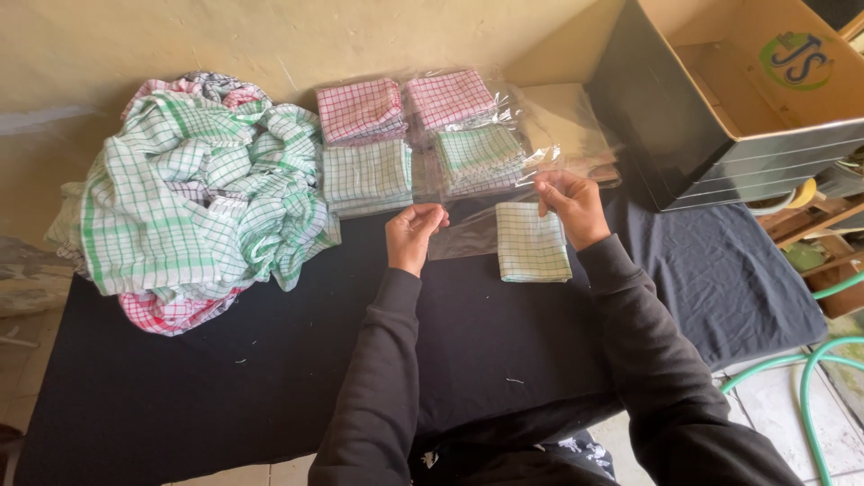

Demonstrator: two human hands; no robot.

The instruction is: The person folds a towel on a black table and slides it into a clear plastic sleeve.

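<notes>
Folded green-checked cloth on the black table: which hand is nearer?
Right. The right hand sits just above the folded green-checked cloth, at its top right corner, pinching the clear plastic bag. The left hand holds the bag's other end, off to the cloth's left.

Soft, even daylight, moderately bright, no hard highlights. Shadows faint and diffuse: a weak one under the cloth pile (193, 193) on the black-covered bench (270, 378), a darker patch on the wall (180, 36) beside the cardboard box (738, 81). Box's black side reads nearly featureless. Glare on the clear plastic bags (504, 117), streaky reflections that partly wash out the check patterns beneath. Focus sharp across the centre, weave lines crisp. Wide-angle distortion at the edges: bench edge and box lines bow, corners stretch. Sleeves at the bottom slightly soft. No motion blur.
</notes>
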